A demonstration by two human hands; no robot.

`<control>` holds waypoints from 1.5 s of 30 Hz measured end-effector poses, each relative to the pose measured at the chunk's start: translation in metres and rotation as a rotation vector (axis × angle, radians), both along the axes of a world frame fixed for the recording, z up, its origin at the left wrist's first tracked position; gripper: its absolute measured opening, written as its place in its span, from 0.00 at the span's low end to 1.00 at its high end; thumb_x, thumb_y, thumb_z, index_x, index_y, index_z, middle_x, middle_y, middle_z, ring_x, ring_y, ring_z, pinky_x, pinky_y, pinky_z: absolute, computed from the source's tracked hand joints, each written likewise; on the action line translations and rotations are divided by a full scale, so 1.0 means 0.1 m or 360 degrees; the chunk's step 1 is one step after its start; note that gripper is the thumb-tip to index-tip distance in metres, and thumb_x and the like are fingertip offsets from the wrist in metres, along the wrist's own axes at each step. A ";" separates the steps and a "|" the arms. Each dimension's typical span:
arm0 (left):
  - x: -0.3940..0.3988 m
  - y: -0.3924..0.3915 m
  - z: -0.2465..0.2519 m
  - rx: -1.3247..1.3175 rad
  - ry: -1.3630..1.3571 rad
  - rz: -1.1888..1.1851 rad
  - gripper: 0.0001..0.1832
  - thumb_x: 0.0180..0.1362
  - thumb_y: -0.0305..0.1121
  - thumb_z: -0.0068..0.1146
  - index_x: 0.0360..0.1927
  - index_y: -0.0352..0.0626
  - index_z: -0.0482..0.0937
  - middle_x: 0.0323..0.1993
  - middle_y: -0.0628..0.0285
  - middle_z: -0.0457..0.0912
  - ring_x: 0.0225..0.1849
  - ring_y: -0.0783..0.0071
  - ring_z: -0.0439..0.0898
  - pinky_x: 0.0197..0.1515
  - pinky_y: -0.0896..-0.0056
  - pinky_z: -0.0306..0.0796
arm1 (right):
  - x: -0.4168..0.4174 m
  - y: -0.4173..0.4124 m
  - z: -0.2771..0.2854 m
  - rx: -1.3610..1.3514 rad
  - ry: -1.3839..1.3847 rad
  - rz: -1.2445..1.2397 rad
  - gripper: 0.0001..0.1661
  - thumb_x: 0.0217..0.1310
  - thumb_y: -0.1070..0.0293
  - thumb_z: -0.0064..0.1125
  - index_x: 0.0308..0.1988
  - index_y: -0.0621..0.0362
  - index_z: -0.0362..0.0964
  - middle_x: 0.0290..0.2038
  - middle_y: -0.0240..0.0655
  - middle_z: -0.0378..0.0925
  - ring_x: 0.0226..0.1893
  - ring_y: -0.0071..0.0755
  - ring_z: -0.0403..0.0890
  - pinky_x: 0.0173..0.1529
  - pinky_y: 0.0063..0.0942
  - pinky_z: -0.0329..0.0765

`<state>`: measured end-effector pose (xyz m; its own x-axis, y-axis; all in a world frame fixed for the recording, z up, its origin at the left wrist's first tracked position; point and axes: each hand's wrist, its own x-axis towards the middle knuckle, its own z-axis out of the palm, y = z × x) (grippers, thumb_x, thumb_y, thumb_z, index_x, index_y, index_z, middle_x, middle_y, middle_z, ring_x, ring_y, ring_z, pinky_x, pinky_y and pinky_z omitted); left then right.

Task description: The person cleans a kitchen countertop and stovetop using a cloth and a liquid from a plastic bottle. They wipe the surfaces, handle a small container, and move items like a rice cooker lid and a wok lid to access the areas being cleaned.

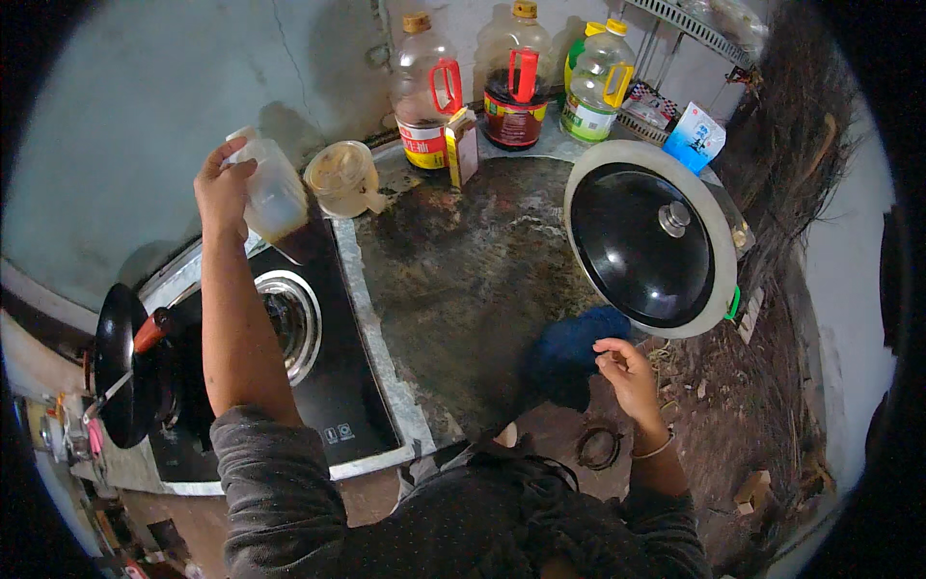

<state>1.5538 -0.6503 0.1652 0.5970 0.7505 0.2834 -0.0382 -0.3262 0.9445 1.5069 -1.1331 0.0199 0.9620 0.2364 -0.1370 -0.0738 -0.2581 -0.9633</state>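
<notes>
My left hand (226,181) grips a translucent plastic jug (273,189) at its upper part and holds it by the wall, above the back of the black glass gas cooktop (347,394). A little yellowish contents shows at the jug's base. Just right of it, a round clear tub (343,181) with stained walls stands at the counter's back. My right hand (629,380) is low at the right with its fingers loosely bent and nothing seen in them. Its fingertips overlap a dark blue cloth (571,351) at the counter's edge; whether they touch cannot be told.
A lidded pan (640,239) sits at the right of the dark worktop (463,289). Oil and sauce bottles (515,101), a small carton (463,148) and a blue-white packet (696,137) line the back. A wok (119,362) leans at the left. Dry brush (788,181) is piled right.
</notes>
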 end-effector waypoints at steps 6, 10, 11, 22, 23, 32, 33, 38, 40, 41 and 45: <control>0.18 0.42 -0.09 -0.0172 -0.0122 0.0099 0.17 0.43 0.20 0.49 0.41 0.38 0.74 0.32 0.59 0.75 0.32 0.73 0.73 0.32 0.76 0.66 | -0.02 0.07 -0.13 -0.0271 -0.0128 -0.0114 0.12 0.50 0.77 0.54 0.39 0.61 0.69 0.36 0.33 0.71 0.31 0.18 0.70 0.33 0.17 0.70; 0.22 0.52 -0.18 -0.0169 -0.0034 0.0033 0.17 0.44 0.20 0.49 0.41 0.39 0.74 0.30 0.60 0.75 0.30 0.74 0.72 0.30 0.77 0.65 | -0.05 0.26 0.04 -0.0521 -0.0133 -0.0206 0.12 0.48 0.75 0.55 0.38 0.58 0.70 0.37 0.34 0.71 0.32 0.22 0.71 0.31 0.18 0.71; 0.25 0.58 -0.27 -0.0167 -0.0081 0.0008 0.16 0.44 0.21 0.49 0.41 0.39 0.74 0.29 0.60 0.74 0.29 0.75 0.72 0.29 0.77 0.65 | -0.03 0.32 0.05 -0.0568 -0.0198 -0.0194 0.13 0.48 0.75 0.55 0.38 0.58 0.70 0.37 0.34 0.71 0.32 0.23 0.72 0.31 0.19 0.71; 0.51 0.63 -0.53 -0.0243 -0.0095 -0.0239 0.19 0.47 0.24 0.51 0.46 0.43 0.73 0.32 0.63 0.73 0.29 0.77 0.68 0.29 0.78 0.60 | 0.39 1.66 0.37 -0.0141 -0.0397 0.0391 0.13 0.47 0.78 0.54 0.38 0.61 0.70 0.38 0.32 0.70 0.32 0.21 0.71 0.34 0.18 0.68; 0.56 0.60 -0.53 -0.0252 -0.0119 -0.0272 0.19 0.47 0.24 0.50 0.46 0.44 0.73 0.31 0.64 0.73 0.29 0.78 0.68 0.28 0.78 0.59 | 0.39 1.69 0.33 -0.0154 -0.0498 0.0437 0.12 0.48 0.75 0.55 0.38 0.60 0.69 0.37 0.35 0.69 0.31 0.25 0.71 0.33 0.20 0.70; 0.89 0.34 -0.57 -0.0407 -0.0037 -0.0114 0.19 0.44 0.22 0.50 0.44 0.41 0.73 0.31 0.59 0.73 0.29 0.73 0.70 0.28 0.73 0.64 | 0.33 1.43 0.29 -0.0293 -0.0307 0.0331 0.11 0.48 0.74 0.56 0.36 0.60 0.70 0.34 0.33 0.69 0.29 0.23 0.70 0.31 0.18 0.68; 0.93 0.39 -0.65 -0.0364 -0.0004 -0.0129 0.19 0.44 0.22 0.50 0.44 0.41 0.73 0.30 0.59 0.73 0.29 0.73 0.70 0.27 0.74 0.64 | 0.32 1.40 0.29 -0.0310 -0.0276 0.0336 0.11 0.48 0.75 0.55 0.37 0.60 0.70 0.35 0.32 0.69 0.31 0.22 0.70 0.32 0.18 0.68; 0.99 0.49 -0.69 -0.0190 0.0223 -0.0333 0.19 0.40 0.23 0.50 0.41 0.42 0.75 0.30 0.59 0.74 0.29 0.73 0.71 0.26 0.75 0.64 | 0.22 1.28 0.29 -0.0353 -0.0074 0.0305 0.11 0.49 0.75 0.55 0.37 0.60 0.70 0.35 0.31 0.70 0.32 0.20 0.71 0.34 0.17 0.67; 0.93 0.52 -0.67 -0.0279 0.0107 -0.0272 0.20 0.41 0.24 0.50 0.43 0.43 0.74 0.31 0.60 0.74 0.27 0.73 0.70 0.25 0.76 0.63 | 0.19 1.24 0.27 -0.0344 -0.0223 0.0312 0.11 0.49 0.73 0.56 0.37 0.59 0.70 0.31 0.32 0.70 0.28 0.20 0.70 0.31 0.18 0.68; 0.88 0.51 -0.61 -0.0333 0.0027 -0.0252 0.20 0.41 0.24 0.50 0.43 0.43 0.74 0.31 0.61 0.74 0.27 0.74 0.69 0.25 0.76 0.62 | 0.17 1.20 0.27 -0.0344 -0.0291 0.0311 0.12 0.49 0.71 0.56 0.37 0.59 0.70 0.30 0.32 0.70 0.26 0.20 0.70 0.29 0.18 0.68; 0.63 0.35 -0.31 -0.0239 0.0071 -0.0414 0.19 0.43 0.26 0.51 0.44 0.41 0.73 0.25 0.66 0.72 0.21 0.83 0.63 0.20 0.82 0.54 | 0.12 1.05 0.26 -0.0362 -0.0293 0.0235 0.12 0.49 0.71 0.56 0.37 0.59 0.70 0.31 0.34 0.71 0.25 0.23 0.71 0.29 0.19 0.69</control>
<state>1.6163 -0.6158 0.1339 0.7843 0.6020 0.1499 -0.0595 -0.1675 0.9841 1.5194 -1.0278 0.0461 0.9332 0.3582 -0.0294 0.1503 -0.4632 -0.8734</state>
